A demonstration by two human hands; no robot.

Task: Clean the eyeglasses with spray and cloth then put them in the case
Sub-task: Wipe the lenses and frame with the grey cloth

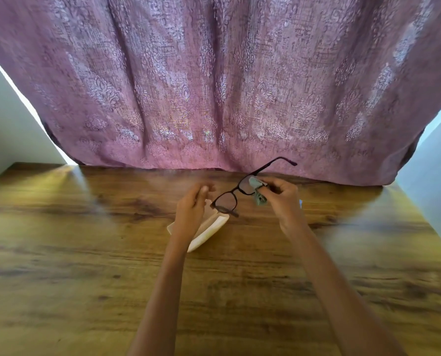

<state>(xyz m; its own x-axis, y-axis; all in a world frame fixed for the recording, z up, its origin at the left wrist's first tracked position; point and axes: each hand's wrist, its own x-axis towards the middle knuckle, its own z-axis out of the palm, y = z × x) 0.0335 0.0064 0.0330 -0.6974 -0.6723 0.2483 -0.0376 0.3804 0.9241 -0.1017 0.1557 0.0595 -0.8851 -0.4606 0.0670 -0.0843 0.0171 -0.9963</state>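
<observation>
The wiping step looked under way: the right hand (282, 199) pinched the cloth (257, 191) against one lens of the glasses (236, 192), the left hand's (192, 209) fingers loose and empty beside them, the open case (209, 231) below awaiting them next.

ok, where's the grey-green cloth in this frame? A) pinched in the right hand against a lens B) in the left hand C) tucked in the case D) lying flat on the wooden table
A: the small grey-green cleaning cloth is pinched by the right hand against one lens of the dark-framed eyeglasses, held above the pale open case; the left hand is off the cloth, fingers loosely spread.
</observation>
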